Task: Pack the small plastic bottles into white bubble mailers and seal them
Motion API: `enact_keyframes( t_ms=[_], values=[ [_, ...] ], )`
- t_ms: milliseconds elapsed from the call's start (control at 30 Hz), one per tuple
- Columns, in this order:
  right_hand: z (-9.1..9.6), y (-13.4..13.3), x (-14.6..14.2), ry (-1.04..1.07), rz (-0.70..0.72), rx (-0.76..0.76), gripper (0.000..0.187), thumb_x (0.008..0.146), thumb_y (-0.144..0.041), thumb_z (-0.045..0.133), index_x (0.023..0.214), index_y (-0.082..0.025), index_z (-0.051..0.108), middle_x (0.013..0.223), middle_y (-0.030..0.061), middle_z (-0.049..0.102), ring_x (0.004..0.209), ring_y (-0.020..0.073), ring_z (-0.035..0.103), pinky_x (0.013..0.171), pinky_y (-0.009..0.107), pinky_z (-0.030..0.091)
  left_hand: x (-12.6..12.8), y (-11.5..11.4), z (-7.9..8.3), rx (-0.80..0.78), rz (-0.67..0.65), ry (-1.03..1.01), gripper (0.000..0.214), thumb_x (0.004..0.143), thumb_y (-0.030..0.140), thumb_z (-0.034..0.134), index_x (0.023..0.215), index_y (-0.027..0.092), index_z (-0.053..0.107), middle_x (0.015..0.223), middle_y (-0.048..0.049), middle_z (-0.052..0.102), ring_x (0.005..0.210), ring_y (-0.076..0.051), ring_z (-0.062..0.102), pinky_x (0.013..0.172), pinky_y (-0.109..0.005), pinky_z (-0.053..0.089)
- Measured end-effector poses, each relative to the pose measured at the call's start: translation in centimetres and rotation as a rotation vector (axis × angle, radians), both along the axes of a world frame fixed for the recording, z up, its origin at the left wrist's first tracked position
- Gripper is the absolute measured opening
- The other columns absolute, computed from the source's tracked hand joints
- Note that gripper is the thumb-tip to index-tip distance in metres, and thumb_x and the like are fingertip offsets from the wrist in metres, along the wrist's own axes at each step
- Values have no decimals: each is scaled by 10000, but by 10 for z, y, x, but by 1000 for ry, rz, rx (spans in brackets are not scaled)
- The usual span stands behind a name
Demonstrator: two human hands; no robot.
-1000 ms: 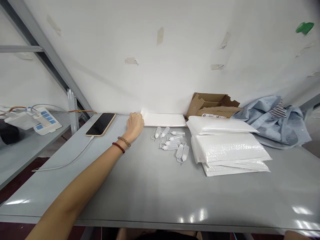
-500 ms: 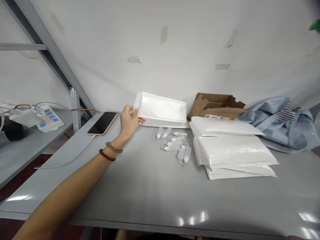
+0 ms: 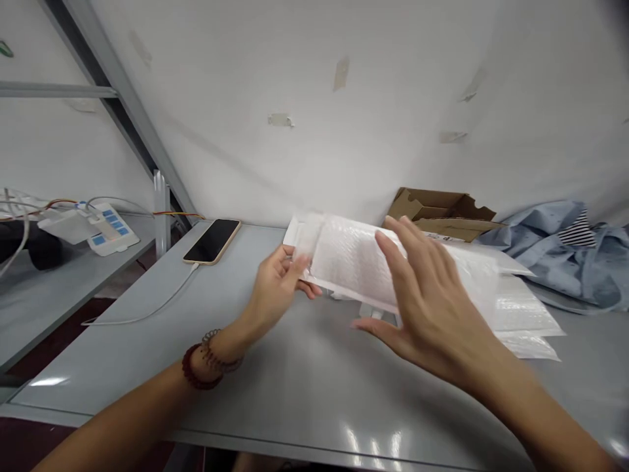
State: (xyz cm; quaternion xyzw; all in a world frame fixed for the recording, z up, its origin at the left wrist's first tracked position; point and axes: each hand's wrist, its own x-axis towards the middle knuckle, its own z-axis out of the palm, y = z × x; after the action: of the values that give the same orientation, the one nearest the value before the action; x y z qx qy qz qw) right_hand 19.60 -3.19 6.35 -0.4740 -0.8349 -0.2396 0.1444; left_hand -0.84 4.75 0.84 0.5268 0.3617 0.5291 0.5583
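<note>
My left hand (image 3: 276, 288) grips the left end of a white bubble mailer (image 3: 351, 261) and holds it above the grey table (image 3: 275, 387). My right hand (image 3: 427, 308) is open, fingers spread, right at the mailer's right part, in front of it. Small clear dropper bottles (image 3: 366, 308) lie on the table under the mailer, mostly hidden. A stack of white bubble mailers (image 3: 515, 301) lies to the right, partly behind my right hand.
A phone (image 3: 212, 241) on a white cable (image 3: 142, 313) lies at the table's left rear. An open cardboard box (image 3: 442, 211) stands by the wall, blue clothing (image 3: 570, 252) at the right. A side shelf at the left carries a power strip (image 3: 105, 228).
My left hand lifted one mailer from the pile by the wall and brought it toward me. My right hand came into view and reached the mailer.
</note>
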Motion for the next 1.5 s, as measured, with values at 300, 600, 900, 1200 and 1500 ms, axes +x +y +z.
enact_keyframes(
  t_ms=[300,600,900,1200,1500],
  values=[
    [-25,21,7,6,1,-130,817,738,-331,527,1425,-64,176,1198,208,529,1059,329,505,962,609,295,9,-14,-11,-172,-364,70,153,794,262,635,889,150,593,738,-10,672,662,-132,630,624,-223,480],
    [-33,1,5,-133,41,-156,802,676,-235,519,1406,-78,225,1211,197,554,1064,344,502,948,566,304,17,-18,-21,-321,-516,219,114,692,245,697,720,142,659,673,-1,641,621,-137,590,558,-209,441],
    [-29,17,49,-58,-110,-116,411,718,-148,449,1127,-150,481,885,82,625,800,253,577,779,399,398,8,23,-33,265,-26,771,299,895,369,438,831,153,635,807,-54,678,725,-170,614,647,-269,482],
    [-30,21,57,-19,-131,-177,464,699,-135,469,1161,-177,454,1057,89,606,953,262,536,863,426,332,10,57,-51,441,-15,953,306,810,243,524,1088,211,649,1049,-75,641,1036,-258,538,892,-386,440],
    [-40,25,54,-49,-138,-154,493,675,-172,499,1166,-174,455,1075,100,591,948,281,528,849,446,329,-3,43,-31,427,154,892,187,789,205,505,915,192,642,876,-33,674,800,-183,599,767,-300,479]
  ],
)
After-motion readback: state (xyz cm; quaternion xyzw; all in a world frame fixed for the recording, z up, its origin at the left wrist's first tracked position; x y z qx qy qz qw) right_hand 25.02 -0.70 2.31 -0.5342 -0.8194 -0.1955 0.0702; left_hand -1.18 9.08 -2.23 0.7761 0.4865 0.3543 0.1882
